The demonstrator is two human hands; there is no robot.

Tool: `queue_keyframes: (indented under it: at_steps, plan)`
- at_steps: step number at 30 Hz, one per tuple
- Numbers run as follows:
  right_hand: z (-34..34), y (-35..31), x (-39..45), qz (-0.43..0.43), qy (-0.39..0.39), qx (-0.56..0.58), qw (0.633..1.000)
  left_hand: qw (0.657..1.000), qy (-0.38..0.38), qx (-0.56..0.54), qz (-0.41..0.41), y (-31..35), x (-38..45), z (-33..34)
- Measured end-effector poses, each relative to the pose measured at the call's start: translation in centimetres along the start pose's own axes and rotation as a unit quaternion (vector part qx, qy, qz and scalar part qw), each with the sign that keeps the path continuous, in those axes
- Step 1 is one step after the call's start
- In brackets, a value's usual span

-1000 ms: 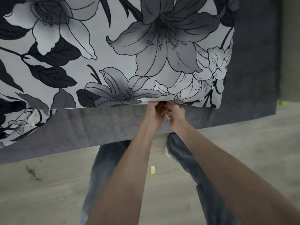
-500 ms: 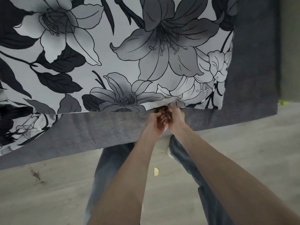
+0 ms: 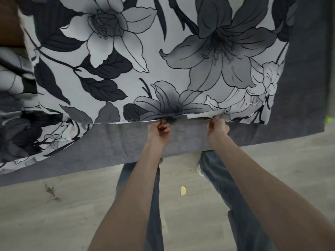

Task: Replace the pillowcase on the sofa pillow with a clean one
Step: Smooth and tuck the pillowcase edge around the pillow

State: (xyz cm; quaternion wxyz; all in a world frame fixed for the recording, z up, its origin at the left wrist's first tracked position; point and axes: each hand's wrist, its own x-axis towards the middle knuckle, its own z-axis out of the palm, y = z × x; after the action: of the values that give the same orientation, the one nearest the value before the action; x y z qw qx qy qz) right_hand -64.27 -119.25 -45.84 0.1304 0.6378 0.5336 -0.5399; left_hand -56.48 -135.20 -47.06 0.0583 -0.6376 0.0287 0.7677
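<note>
Grey sofa (image 3: 181,140) edge: both hands (image 3: 188,129) pinch the pillowcase (image 3: 163,69) hem, fingertips hidden.

looks like a home living room; grey fabric sofa (image 3: 190,138), floral pillow (image 3: 163,69) on it; pale wood-look floor (image 3: 63,214) underneath

One pillow (image 3: 154,69), two hands (image 3: 159,130), one sofa (image 3: 299,105).

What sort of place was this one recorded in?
Most likely a home living room: a grey fabric sofa, a floral sofa pillow lying on it, and pale wood-look flooring.
</note>
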Motion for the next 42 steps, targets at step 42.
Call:
queue_keyframes:
  at_steps: [42]
  plan:
    - [-1.2,3.3,-2.0,-0.503,-0.165,-0.640,0.557,0.886,0.048,0.356,0.293,1.6,-0.9,-1.6]
